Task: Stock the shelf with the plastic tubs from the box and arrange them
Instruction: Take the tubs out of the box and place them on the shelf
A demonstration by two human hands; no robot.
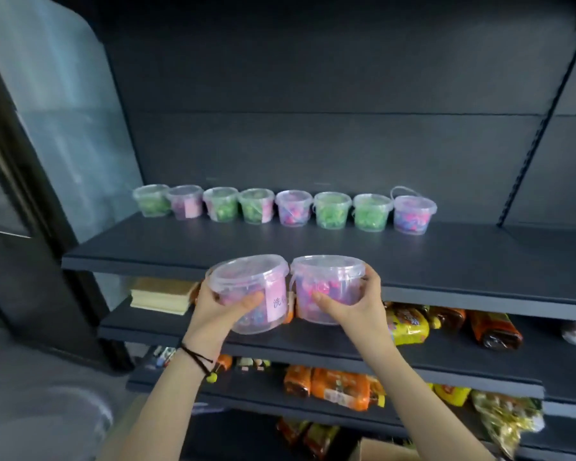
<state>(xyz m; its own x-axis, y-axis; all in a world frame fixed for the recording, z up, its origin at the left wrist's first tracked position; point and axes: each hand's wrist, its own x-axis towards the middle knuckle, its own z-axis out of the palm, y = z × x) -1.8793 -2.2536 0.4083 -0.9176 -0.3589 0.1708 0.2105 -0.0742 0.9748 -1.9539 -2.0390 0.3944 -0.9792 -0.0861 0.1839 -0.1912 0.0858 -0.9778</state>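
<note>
Dark-grey board of the top shelf [313, 254] runs across the view, and the strip along its front is the place the coming move turns on. Along its back stands a row of eight tubs [293, 209], upright with lids on, green and pink fillings mixed, the rightmost with its handle raised. Two more clear tubs hang in the air just in front of the shelf's front edge and a little below it, touching side by side. The left tub [246, 291] tips its lid toward the camera, while the right tub [326, 289] stands nearly upright. So the front strip lies up and away from both, ahead of the row. The left hand [213, 311] grips the left tub and the right hand [359, 304] the right one, neither nearer the shelf than the other. Each hand's fingers [370, 277] curl round its tub's outer side, with the thumb pressed on the near wall. As I judge it, both tubs must rise above the edge and then go forward — the left one levelled first. A pink label [278, 302] on the left tub faces the camera.
</note>
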